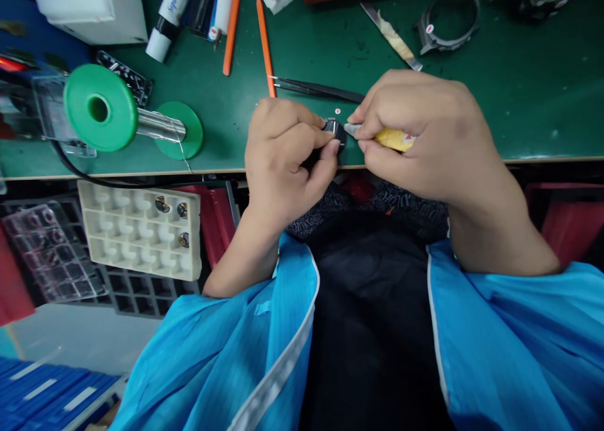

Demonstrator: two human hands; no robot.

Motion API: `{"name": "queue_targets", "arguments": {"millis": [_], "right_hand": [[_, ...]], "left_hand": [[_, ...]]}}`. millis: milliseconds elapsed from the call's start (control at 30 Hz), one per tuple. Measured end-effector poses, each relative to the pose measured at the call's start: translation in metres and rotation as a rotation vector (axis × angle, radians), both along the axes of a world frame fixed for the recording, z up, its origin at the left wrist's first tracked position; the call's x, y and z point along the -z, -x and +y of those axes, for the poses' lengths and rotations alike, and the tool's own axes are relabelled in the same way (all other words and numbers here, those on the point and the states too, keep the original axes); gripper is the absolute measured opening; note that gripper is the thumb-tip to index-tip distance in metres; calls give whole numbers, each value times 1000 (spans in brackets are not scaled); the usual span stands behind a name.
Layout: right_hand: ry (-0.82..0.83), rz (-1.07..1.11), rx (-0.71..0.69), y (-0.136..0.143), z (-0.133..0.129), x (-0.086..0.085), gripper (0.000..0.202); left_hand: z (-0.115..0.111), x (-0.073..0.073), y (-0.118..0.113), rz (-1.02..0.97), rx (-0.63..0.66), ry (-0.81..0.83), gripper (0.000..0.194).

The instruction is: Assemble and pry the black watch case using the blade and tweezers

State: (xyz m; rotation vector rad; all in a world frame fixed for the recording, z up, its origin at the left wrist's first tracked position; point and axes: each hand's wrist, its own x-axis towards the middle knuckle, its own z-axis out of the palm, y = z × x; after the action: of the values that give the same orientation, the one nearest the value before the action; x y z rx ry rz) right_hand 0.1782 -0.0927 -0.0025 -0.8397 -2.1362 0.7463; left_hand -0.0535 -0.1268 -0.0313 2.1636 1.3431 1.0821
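Note:
My left hand is closed, thumb and forefinger pinching a small dark, shiny part at the table's front edge. Its exact kind is partly hidden by the fingers. Just right of it, my right hand is closed around a small blade with a yellow-wrapped handle; the pale tip points left, close to the dark part. I cannot tell whether the two touch. Black tweezers lie beyond my hands, tips to the left, their other end hidden behind my right hand. A tiny white dot sticker sits beside the part.
A green solder spool stands left on the green table. Orange sticks, a marker, a tape-wrapped blade and a watch case lie farther back. Below the edge is a cream compartment tray holding several small round parts.

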Motion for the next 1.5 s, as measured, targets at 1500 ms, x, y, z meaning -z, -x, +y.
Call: {"name": "queue_targets", "arguments": {"millis": [1500], "right_hand": [[9, 19, 33, 3, 1, 1, 13]], "left_hand": [[-2, -5, -3, 14, -16, -29, 26]]}}
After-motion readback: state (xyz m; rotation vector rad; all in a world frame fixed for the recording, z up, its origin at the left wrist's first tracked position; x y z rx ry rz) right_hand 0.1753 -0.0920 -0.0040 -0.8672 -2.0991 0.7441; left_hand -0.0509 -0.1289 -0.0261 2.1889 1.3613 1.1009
